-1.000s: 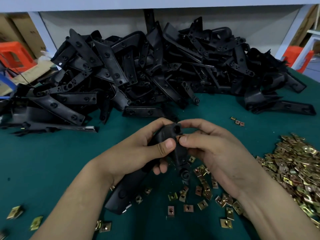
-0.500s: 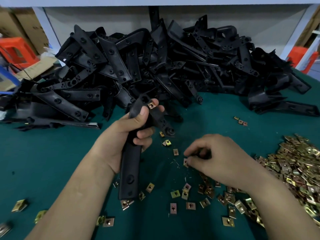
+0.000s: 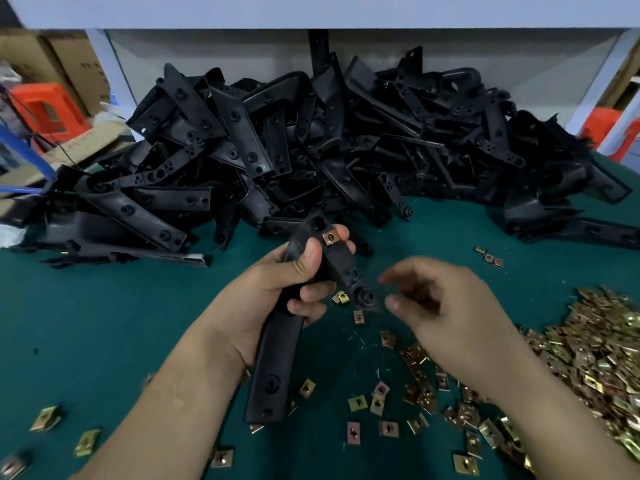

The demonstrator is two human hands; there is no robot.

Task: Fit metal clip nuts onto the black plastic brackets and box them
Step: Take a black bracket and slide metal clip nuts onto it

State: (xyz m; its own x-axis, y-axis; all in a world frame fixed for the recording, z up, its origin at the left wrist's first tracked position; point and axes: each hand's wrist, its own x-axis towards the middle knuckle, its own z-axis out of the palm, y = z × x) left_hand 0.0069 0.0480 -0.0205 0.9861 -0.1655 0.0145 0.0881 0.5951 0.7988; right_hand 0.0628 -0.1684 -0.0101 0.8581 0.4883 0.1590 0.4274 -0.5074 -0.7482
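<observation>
Gripping the black plastic bracket [image 3: 273,362] round its middle, my left hand [image 3: 270,296] holds it tilted over the green table [image 3: 104,323], one clip nut [image 3: 330,236] seated near its top. My right hand [image 3: 450,306] is just right of the bracket, too blurred to tell if it's pinching anything. There's a heap of loose clip nuts [image 3: 588,358] farther right and the bracket pile [image 3: 311,150] behind.

one second ago both hands met on the bracket [image 3: 277,358], and the right thumb pressed a nut on its upper end. now that nut [image 3: 330,236] sits there alone, just beside the left thumb. the left hand [image 3: 273,299] has brought the bracket higher and more upright. the right hand [image 3: 446,306] left it, went down to the loose nuts [image 3: 415,358], and is now lifted again, blurred, near the bracket's round end. whether it holds a nut, i cannot tell.
</observation>
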